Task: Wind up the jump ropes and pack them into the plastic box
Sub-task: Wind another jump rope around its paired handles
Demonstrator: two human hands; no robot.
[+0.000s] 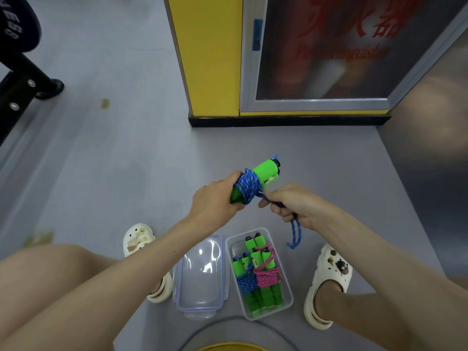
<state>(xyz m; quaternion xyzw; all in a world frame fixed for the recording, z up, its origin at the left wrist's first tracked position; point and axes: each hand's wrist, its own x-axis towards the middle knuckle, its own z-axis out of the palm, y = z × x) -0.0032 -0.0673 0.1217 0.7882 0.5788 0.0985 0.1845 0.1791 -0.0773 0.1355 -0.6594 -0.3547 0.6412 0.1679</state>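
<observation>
As your left hand gripped the squashy green foam handles, your right hand pinched the blue braided rope, seemingly limp and light.

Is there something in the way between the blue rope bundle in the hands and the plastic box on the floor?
Nothing visible. The plastic box is open; its lid lies beside it. The left hand grips the blue rope bundle; the right hand pinches its loose end.

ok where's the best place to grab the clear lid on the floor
Take the lid by the latch flap on its near short end, from above: it lies flat, the box crowds its right edge and a shoe its left.
</observation>
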